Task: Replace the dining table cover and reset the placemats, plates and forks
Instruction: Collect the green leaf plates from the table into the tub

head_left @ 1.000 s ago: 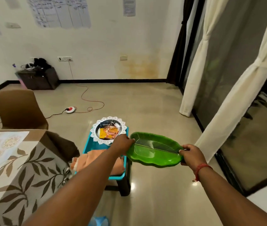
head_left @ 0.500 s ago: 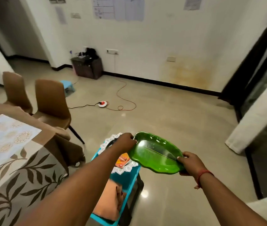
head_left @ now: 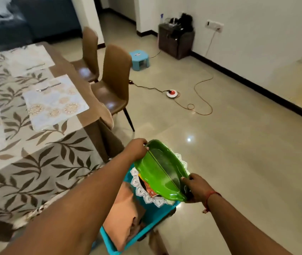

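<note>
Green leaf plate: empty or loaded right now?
Empty. The green leaf plate shows a bare glossy inside, gripped at opposite ends by the left hand and right hand.

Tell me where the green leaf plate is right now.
In the head view, lower centre: the green leaf plate is held by the left hand and right hand, above the blue stool.
</note>
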